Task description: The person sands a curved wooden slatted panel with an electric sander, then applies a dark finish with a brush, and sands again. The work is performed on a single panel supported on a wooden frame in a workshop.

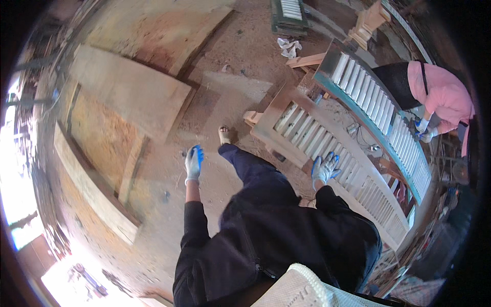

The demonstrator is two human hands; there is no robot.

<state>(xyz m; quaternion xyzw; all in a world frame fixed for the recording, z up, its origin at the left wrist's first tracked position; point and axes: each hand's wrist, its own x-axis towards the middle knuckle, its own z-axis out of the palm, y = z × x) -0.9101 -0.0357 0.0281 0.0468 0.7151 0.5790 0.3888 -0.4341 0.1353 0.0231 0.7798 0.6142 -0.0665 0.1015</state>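
My left hand [194, 163], in a white and blue work glove, hangs over the dusty floor to the left of my leg. Its fingers look loosely extended, with nothing in them. My right hand [324, 169], gloved the same way, is spread over the near edge of a bare wooden louvered shutter [354, 180], apparently touching it. The shutter lies raised on supports to my right, its slats running across the frame. Beyond it is a second louvered shutter [369, 105] with a green frame and pale slats.
A person in a pink top [441, 94], wearing gloves, bends over the green shutter's far side. Large wooden boards [130, 89] lie to the left, with a long pale plank [92, 187]. A crumpled white cloth [290, 47] and another slatted panel [290, 13] lie farther ahead.
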